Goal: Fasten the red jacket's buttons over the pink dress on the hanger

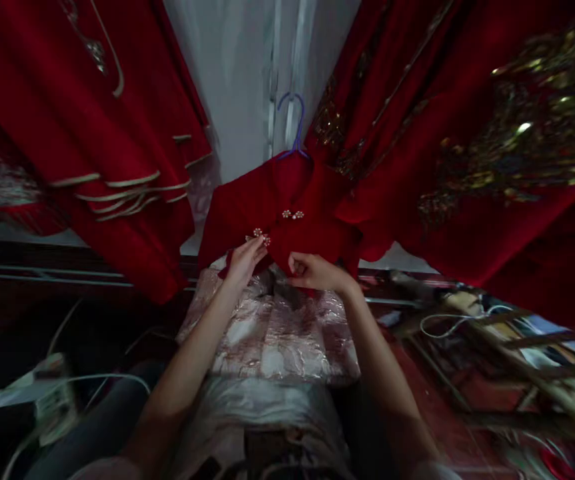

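Pinching the red garment's [287, 220] lower front, left hand [244, 261] just under its pearl clasp [258, 235]; right hand [317, 272] closed on the hem beside it.

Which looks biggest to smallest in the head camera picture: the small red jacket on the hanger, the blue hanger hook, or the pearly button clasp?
1. Small red jacket, held by the left hand and right hand.
2. Blue hanger hook.
3. Pearly button clasp, the smallest.
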A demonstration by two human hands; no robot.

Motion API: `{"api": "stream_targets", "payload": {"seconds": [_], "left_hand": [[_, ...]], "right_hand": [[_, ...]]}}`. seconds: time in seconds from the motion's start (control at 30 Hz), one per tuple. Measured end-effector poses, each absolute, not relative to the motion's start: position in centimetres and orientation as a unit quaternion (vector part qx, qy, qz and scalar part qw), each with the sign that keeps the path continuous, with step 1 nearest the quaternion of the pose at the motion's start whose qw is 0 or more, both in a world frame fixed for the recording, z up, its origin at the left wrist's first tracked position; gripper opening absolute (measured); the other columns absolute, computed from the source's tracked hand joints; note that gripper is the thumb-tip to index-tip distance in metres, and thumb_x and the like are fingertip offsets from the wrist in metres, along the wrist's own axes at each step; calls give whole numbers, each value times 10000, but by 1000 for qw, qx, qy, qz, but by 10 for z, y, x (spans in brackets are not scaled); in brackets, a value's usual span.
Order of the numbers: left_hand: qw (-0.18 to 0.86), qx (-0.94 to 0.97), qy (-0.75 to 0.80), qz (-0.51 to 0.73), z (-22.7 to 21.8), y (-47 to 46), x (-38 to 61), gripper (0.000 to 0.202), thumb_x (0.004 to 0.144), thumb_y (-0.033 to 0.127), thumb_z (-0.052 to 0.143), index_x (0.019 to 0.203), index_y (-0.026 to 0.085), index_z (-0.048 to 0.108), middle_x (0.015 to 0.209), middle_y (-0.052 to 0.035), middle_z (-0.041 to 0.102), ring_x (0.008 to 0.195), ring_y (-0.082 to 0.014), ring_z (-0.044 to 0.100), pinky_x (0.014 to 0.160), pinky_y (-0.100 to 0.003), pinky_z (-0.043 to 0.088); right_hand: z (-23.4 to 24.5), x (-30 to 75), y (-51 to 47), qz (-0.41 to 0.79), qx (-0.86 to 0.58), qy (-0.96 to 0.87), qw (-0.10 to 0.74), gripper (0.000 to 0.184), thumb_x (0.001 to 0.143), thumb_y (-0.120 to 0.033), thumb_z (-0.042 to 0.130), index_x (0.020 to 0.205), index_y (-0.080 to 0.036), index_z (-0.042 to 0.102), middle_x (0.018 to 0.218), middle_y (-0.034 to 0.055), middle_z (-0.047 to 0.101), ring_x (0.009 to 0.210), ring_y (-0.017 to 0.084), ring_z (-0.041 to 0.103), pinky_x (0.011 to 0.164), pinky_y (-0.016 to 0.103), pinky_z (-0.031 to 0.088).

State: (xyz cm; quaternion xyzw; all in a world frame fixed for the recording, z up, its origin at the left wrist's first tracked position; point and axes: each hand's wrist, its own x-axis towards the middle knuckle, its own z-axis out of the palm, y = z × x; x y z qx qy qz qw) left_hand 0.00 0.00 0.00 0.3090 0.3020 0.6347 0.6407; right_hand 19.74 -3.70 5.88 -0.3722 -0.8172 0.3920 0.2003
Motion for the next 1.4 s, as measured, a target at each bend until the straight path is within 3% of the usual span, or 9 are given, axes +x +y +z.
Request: {"api": "stream_targets", "payload": {"seconds": [0.27,0.43,0.57,0.7,0.87,1.0,1.1,1.23,1.4], "left_hand": [[576,323,368,655,3,2,3,329,540,330,840,795,147,740,932,-77,737,859,-162,664,811,-282,492],[564,319,388,656,4,5,5,322,529,335,834,753,137,715,864,-58,727,791,-142,655,766,-274,496],[596,326,376,630,10,2,6,317,603,375,797,803,146,709,852,-47,716,748,-115,643,716,-234,495],[628,429,352,545,27,3,7,462,761,566,628,970,160,698,890,-72,704,693,-117,624,613,-218,481],[399,669,343,525,54,25,11,359,861,435,561,1145,225,622,1156,-73,618,886,-141,606,675,-231,499],[93,818,379,423,73,40,14,325,870,347,573,1168,225,611,1062,-78,567,963,-195,542,803,-335,498],[-57,851,386,352,85,45,15,268,883,334,552,1098,197,635,1046,-95,536,1028,-242,493,853,-386,469],[-122,874,366,296,97,51,16,231,881,346,552,984,171,662,1020,-109,533,1024,-266,474,854,-420,437],[-82,895,333,286,102,58,16,196,869,344,570,963,199,663,1054,-84,558,1020,-254,476,855,-420,409]], "right_hand": [[56,191,-37,378,-373,-825,193,195,744,-249,633,784,-202,448,680,-42,515,624,103,484,576,217,362],[56,191,-36,370,-379,-824,198,196,746,-255,637,786,-202,452,686,-40,510,623,102,478,573,217,363],[57,194,-36,374,-382,-825,184,192,740,-243,643,780,-199,461,680,-40,524,623,99,489,578,214,368],[54,200,-34,395,-384,-824,134,174,737,-238,645,773,-194,481,673,-35,567,624,101,524,592,215,377],[50,207,-31,418,-390,-818,66,178,717,-232,657,731,-189,485,631,-39,574,589,100,535,556,212,363],[52,209,-32,427,-404,-807,56,171,717,-231,652,729,-187,487,635,-36,592,596,101,551,555,213,364],[54,211,-32,426,-407,-806,52,170,720,-243,655,734,-184,496,646,-31,602,606,104,561,556,215,365],[56,213,-32,425,-412,-804,54,180,730,-263,661,736,-182,500,648,-24,617,607,106,573,558,215,376],[52,217,-31,455,-398,-794,55,256,728,-361,696,844,-167,577,731,13,668,662,125,618,582,217,432]]}}
